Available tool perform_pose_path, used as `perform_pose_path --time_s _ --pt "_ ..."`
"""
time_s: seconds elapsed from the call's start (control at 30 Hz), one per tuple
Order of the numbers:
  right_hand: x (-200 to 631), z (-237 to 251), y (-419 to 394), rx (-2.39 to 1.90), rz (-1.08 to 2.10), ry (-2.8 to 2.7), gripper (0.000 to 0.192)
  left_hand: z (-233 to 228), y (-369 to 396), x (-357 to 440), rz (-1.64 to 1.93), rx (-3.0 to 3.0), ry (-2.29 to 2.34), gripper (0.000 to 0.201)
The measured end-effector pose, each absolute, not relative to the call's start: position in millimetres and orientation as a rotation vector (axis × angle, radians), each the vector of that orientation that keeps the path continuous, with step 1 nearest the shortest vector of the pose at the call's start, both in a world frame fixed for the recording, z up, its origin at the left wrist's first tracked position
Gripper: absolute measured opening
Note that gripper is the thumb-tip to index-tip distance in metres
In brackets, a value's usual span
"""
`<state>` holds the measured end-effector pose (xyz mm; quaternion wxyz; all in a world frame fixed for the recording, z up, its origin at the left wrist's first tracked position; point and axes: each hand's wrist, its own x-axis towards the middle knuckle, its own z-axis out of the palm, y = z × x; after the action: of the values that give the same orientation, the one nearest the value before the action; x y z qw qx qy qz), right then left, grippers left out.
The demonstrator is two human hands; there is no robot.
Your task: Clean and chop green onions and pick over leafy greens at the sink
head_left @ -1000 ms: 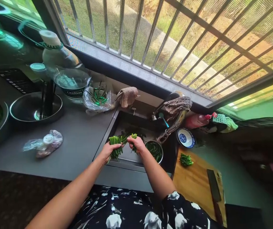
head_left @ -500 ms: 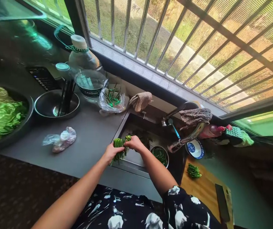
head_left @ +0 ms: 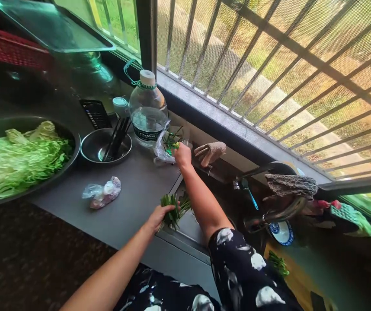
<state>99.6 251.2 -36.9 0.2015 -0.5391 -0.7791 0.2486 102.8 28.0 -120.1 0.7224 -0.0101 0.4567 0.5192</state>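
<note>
**Your right hand has left the bunch for the plastic bag**

Since the earlier frame, your right hand (head_left: 183, 154) has moved up from the bunch of green stems (head_left: 170, 211) to the open plastic bag (head_left: 163, 156) beside the bottle (head_left: 146, 106). Your left hand (head_left: 158, 217) stays low with the bunch, and your view has swung left.

The bunch sits over the front left corner of the sink (head_left: 227, 199). Your left thumb lies across the stems with the fingers wrapped behind, so they are pinched together; the loose ends fan out to the right. Your right fingers curl in at the bag's right side, with yellow-green bits at their tips. You cannot tell from here whether those bits are pinched or lie in the bag behind, nor whether the hand touches the plastic.

To do this well, keep the left grip snug but not crushing, as tender stems probably bruise easily, and hold the bunch level so none slip out. Work the right fingers well inside the bag's edge; its thin film looks liable to fold over. Mind your wrist near the cloth (head_left: 213, 152), hanging just to its right.
</note>
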Motion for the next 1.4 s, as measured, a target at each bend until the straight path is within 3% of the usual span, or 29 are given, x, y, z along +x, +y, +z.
perform_pose_path --time_s 0.1,0.23,0.37,0.67,0.87,1.13,1.4 --pt "145 -65 222 -1.509 0.981 -1.993 0.008 -120 29 100 1.156 -0.036 0.923 0.032" --pt "219 -85 161 -1.458 1.687 -1.573 0.022 -122 33 104 1.107 -0.013 0.934 0.034" --pt "259 -95 122 -1.465 2.05 -1.198 0.033 -120 39 118 1.096 0.104 0.953 0.041" --pt "298 -98 108 -1.364 2.187 -0.856 0.027 -114 39 147 1.003 0.269 1.005 0.043" --pt "313 -97 98 -1.373 2.187 -0.847 0.035 -106 40 163 0.973 0.375 1.042 0.049" --pt "337 -101 95 -1.309 2.244 -0.717 0.032 -106 37 171 0.911 0.318 1.019 0.037" --pt "339 -106 84 -1.326 2.269 -0.726 0.038 -111 38 181 0.937 0.357 1.04 0.047"
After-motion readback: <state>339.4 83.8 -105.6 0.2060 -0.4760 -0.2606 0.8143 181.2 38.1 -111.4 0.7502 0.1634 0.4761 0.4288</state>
